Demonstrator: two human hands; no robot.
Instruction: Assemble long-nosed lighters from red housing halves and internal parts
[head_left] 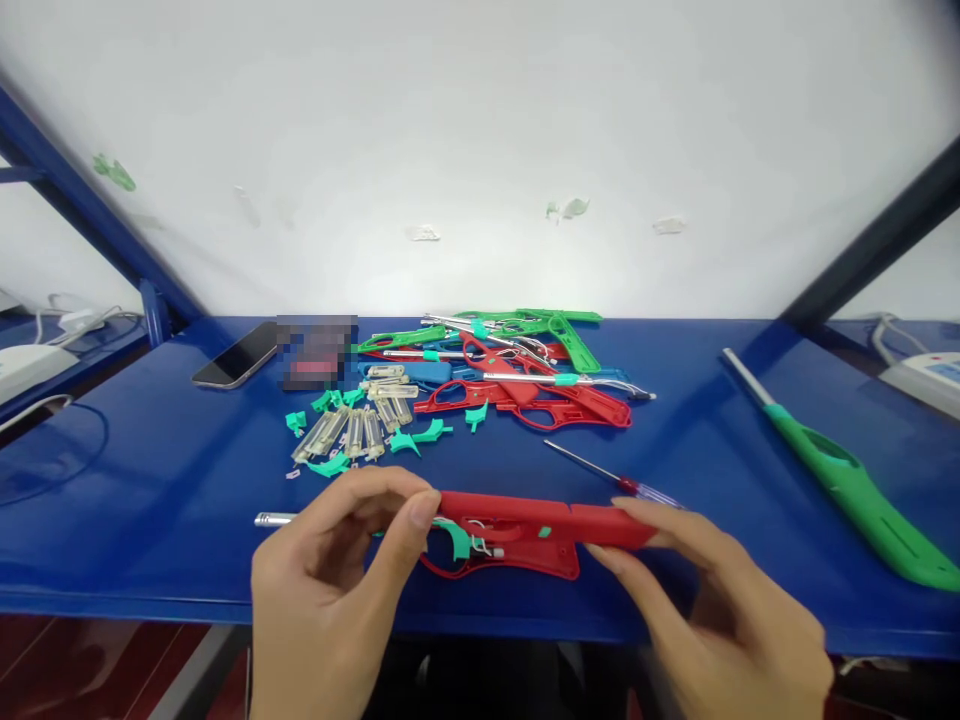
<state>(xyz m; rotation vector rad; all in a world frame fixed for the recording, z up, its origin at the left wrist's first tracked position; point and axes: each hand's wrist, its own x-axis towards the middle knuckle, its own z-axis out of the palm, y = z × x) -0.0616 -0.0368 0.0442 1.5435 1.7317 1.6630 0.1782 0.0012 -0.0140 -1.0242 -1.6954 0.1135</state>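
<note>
A red lighter shell half [525, 510] is held level, edge toward me, between my two hands. My left hand [330, 580] is closed, thumb and forefinger pinching its left end. My right hand [720, 600] grips the right end between thumb and fingers. Just below and behind it is another red shell half [556, 560], with a teal trigger [459, 541] and white wires inside. A silver lighter tube [274, 519] sticks out to the left, past my left hand. Whether the two halves touch cannot be made out.
Behind my hands lie a screwdriver [592, 462], clear fuel tanks [364, 432], loose teal triggers [405, 441] and a pile of red, green and blue shells [540, 375]. A phone [238, 356] lies back left. At right rests a whole green lighter [855, 490] on the blue table [180, 470].
</note>
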